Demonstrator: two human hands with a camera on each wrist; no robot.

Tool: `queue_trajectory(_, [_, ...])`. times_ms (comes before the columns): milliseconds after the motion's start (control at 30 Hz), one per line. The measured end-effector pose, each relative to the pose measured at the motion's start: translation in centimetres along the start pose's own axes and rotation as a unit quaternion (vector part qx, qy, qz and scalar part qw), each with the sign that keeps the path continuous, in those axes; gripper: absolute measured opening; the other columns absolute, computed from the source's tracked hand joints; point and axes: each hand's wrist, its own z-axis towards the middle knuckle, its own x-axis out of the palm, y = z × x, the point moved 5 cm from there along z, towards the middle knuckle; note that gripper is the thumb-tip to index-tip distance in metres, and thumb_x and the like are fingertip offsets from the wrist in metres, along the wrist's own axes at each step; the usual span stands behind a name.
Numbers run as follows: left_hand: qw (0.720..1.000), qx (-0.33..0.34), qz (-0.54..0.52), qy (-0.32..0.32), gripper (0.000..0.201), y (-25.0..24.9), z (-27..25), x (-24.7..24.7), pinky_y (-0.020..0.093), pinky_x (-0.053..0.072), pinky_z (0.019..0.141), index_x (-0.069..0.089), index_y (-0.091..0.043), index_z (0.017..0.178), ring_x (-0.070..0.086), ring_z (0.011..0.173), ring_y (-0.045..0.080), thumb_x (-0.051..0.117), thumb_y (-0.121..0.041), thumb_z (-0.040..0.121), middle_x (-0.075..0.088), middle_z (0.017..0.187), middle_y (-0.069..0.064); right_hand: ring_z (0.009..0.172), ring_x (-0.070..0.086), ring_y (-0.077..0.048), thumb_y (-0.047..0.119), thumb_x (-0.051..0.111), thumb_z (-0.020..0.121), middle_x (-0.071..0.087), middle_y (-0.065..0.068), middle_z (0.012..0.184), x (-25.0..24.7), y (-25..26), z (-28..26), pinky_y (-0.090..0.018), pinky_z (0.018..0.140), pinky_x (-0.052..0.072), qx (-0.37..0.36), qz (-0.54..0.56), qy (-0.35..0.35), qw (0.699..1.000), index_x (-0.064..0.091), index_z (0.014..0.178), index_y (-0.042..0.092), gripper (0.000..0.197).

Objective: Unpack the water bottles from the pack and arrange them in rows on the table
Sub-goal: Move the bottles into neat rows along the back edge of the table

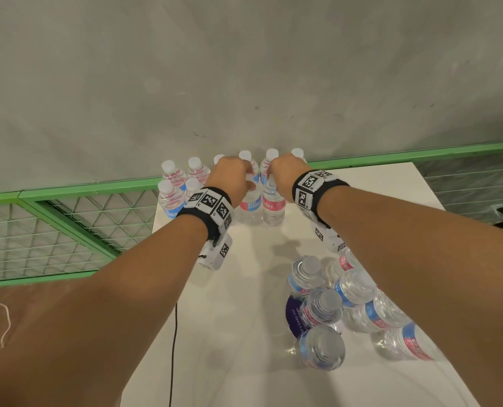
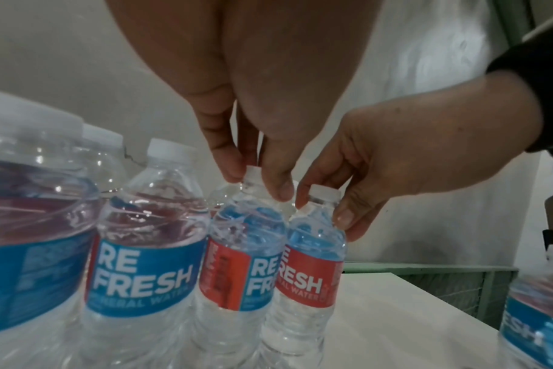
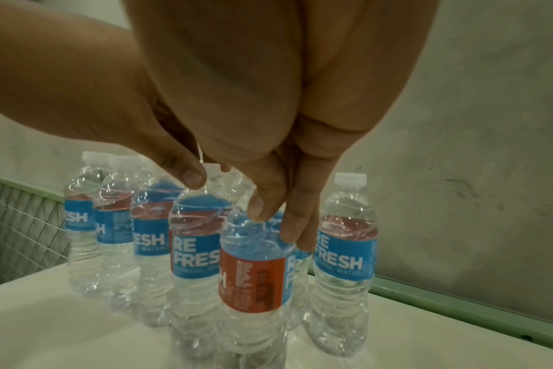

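On the white table (image 1: 361, 195), several upright water bottles with blue and red labels stand in two rows at the far edge (image 1: 171, 183). My left hand (image 1: 244, 174) pinches the cap of one bottle (image 2: 243, 249) in the nearer row. My right hand (image 1: 273, 174) grips the neck of the bottle beside it (image 3: 253, 269). Both bottles look to be standing on the table, side by side and touching. The left wrist view shows my left fingertips (image 2: 278, 189) on the cap and my right hand (image 2: 319, 207) around its bottle's cap. The opened pack (image 1: 320, 306) sits near right.
Several bottles (image 1: 376, 312) stand or lean loosely in the torn clear wrap with a purple patch (image 1: 294, 315). A green mesh rail (image 1: 68, 218) and a grey wall lie behind the table. A black cable (image 1: 174, 348) hangs along the table's left edge.
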Motion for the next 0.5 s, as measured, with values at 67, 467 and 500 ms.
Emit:
queue_trajectory(67, [1.000,0.004,-0.011,0.004,0.032,0.3,0.1,0.0,0.031,0.044,0.087,0.068,-0.015,0.119,0.058,0.105,0.029,0.069,-0.019,0.087,0.065,0.113,0.011,0.107,0.061,-0.032,0.000,0.047,0.092,0.062,-0.018,0.115,0.0,0.0,0.0,-0.034,0.082,0.048,-0.003,-0.008,-0.001,1.000,0.061,0.114,0.002,0.026])
queue_trajectory(467, [0.999,0.034,-0.024,0.001,0.042,1.3,0.2,0.7,0.030,0.048,0.087,0.069,-0.021,0.117,0.062,0.103,0.027,0.067,0.000,0.081,0.066,0.116,0.006,0.111,0.060,-0.031,0.000,0.044,0.095,0.060,-0.018,0.120,-0.5,0.1,-0.3,-0.034,0.086,0.048,0.010,-0.013,0.008,1.000,0.058,0.119,0.001,0.028])
queue_trajectory(500, [0.999,0.037,-0.022,0.000,0.043,1.2,0.0,0.5,0.029,0.046,0.088,0.067,-0.020,0.120,0.061,0.105,0.027,0.069,-0.001,0.081,0.065,0.119,0.006,0.112,0.060,-0.031,-0.001,0.044,0.095,0.060,-0.018,0.121,-0.5,0.2,-0.3,-0.034,0.087,0.048,0.012,-0.014,0.007,1.000,0.058,0.119,0.001,0.028])
